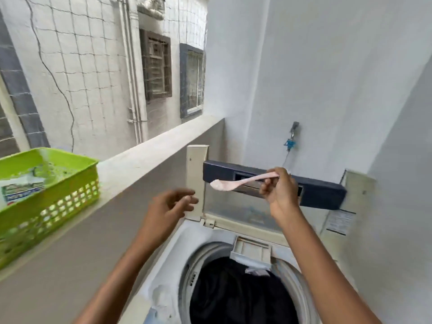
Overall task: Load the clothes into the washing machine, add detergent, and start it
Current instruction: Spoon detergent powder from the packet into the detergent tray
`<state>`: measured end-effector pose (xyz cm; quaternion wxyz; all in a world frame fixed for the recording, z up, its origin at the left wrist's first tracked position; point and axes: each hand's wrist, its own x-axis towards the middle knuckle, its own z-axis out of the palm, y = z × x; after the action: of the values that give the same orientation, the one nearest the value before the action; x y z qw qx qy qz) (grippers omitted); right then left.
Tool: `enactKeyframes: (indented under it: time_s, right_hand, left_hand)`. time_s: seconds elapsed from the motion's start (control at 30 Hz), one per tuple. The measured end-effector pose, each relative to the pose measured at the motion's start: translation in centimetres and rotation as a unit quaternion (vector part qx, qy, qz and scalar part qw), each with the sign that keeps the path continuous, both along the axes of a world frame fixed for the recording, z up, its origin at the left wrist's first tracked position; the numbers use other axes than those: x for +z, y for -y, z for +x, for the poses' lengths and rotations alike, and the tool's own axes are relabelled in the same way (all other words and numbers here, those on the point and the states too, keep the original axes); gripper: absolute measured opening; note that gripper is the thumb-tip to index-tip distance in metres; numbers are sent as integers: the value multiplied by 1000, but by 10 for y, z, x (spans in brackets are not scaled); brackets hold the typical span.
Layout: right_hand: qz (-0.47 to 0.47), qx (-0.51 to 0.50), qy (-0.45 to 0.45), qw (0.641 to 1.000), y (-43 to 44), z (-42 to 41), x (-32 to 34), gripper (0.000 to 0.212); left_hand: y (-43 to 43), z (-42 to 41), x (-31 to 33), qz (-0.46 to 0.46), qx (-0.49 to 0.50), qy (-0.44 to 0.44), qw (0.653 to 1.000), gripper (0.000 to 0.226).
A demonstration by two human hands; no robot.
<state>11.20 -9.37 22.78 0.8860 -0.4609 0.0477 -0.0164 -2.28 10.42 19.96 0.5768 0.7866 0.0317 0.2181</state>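
- We are at the detergent step: the dark clothes (236, 293) already lie in the drum of the washing machine (163, 258), whose lid (275, 183) stands open at the far side.
- Our right hand (279, 188) pinches the handle end of a pale pink spoon (243, 181), fingers curled round it, and holds it up in front of the raised lid, well above the drum.
- The spoon's bowl points left and seems to carry a little whitish powder, though the blur makes it hard to be sure how much.
- Our left hand (169, 204) hovers to the left of the spoon, fingers loosely spread and bent, holding nothing and touching nothing.
- The green basket (70, 181) sits on the ledge (149, 155) at the far left, with what looks like a detergent packet (22, 187) inside; its label is too blurred to read.
- A small drawer (251, 251) sits open at the far rim of the drum, just above the clothes; we take it to be the detergent tray.
- We judge the next move to be lowering the spoon toward that drawer or the drum, keeping it level on the way so nothing spills, then tipping it out.
- After that the lid still has to come down and the machine must be started; we cannot make out the controls from here.
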Motion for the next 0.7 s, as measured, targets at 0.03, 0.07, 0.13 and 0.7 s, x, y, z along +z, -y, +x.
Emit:
enactKeyframes:
  time_s: [0.03, 0.07, 0.13, 0.7]
  right_hand:
    - [-4, -15, -9, 1000, 13, 3, -8, 27]
    - [-10, -28, -17, 999, 24, 6, -17, 28]
    - [-25, -49, -30, 998, 46, 9, -35, 29]
    - [-147, -19, -136, 979, 108, 23, -179, 25]
  left_hand:
    - [6, 13, -14, -18, -17, -30, 999, 24]
    - [12, 26, -28, -32, -31, -60, 997, 24]
    - [28, 50, -61, -32, -51, -111, 992, 23]
    - [115, 105, -241, 430, -142, -346, 822, 85]
